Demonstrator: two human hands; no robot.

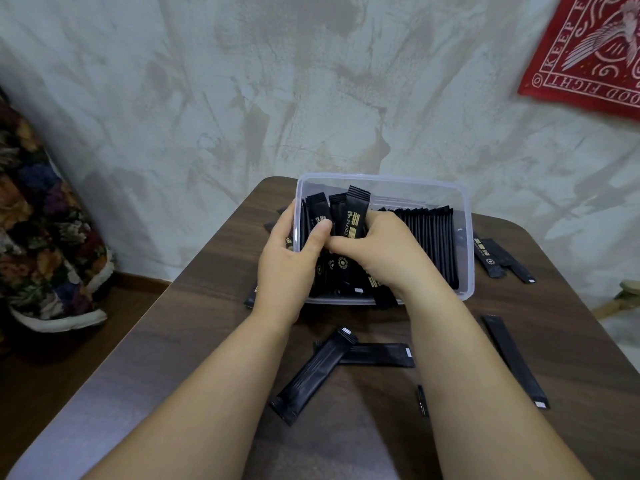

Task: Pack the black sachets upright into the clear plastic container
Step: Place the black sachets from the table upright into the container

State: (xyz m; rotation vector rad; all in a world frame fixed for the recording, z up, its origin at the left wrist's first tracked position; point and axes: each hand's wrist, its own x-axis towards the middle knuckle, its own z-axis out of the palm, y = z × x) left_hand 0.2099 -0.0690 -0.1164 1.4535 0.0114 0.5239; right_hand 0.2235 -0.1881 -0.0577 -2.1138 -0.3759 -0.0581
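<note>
Your left grip (294, 261) holds the left wall of the clear plastic container (468, 237), thumb hooked inside over the rim and fingers outside. Your right grip (384, 252) is inside the container, curled round a loose bunch of black sachets (355, 216) standing at its left end; one reads COFFEE in gold. At the right end a tight row of sachets (431, 237) stands upright. The container sits on the dark wooden bench (207, 323). Two loose sachets (318, 372) lie crossed between your forearms, a single sachet (514, 362) lies flat to your right, and a few spare sachets (498, 259) lie just beside the container's right wall. A red cloth (595, 53) hangs on the wall.
</note>
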